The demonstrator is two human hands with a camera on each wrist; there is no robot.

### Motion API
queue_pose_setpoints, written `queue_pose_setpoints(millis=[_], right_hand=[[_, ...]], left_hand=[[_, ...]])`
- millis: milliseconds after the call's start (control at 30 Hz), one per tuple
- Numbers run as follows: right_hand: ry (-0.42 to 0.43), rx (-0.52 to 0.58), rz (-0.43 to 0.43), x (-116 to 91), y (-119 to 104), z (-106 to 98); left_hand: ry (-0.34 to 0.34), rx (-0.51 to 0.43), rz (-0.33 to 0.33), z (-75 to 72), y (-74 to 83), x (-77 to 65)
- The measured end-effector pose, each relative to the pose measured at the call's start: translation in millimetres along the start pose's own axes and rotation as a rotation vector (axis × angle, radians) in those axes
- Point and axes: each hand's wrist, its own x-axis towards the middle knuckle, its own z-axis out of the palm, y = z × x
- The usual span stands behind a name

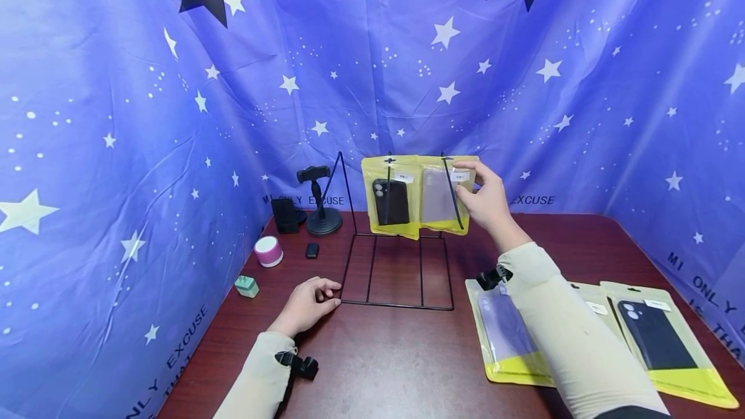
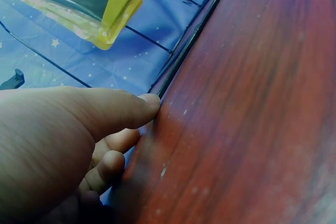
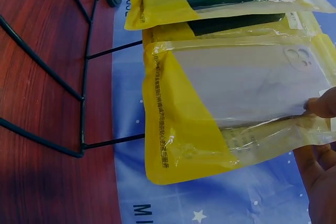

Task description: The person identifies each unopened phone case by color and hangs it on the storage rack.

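A black wire display rack (image 1: 397, 306) stands on the table. My left hand (image 1: 308, 306) pinches the near left corner of its base between thumb and curled fingers. A yellow-and-clear pouch with a pale purple phone case (image 1: 435, 196) hangs at the rack's right prong. My right hand (image 1: 485, 196) holds that pouch by its right edge, thumb in front; in the right wrist view the thumb (image 3: 323, 104) presses near the case's camera end. Beside it, a pouch with a black phone case (image 1: 391, 202) hangs on the neighbouring prong. More pouch layers show behind the front ones.
Several pouched phone cases (image 1: 658, 335) lie at the right, partly under my right sleeve. At the left are a black phone stand (image 1: 323, 220), a dark block-like holder (image 1: 285, 215), a pink-and-white round item (image 1: 268, 251), a small black item (image 1: 312, 250) and a green box (image 1: 247, 286).
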Motion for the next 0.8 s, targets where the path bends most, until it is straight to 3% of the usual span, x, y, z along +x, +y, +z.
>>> queue_pose_setpoints(millis=[533, 800], right_hand=[[0.011, -0.021, -0.033, 3, 9, 3], [0.034, -0.029, -0.027, 12, 51, 6]], left_hand=[[-0.002, 0.000, -0.013, -0.9, 1.0, -1.4], [0.001, 0.008, -0.013, -0.6, 2.9, -1.4]])
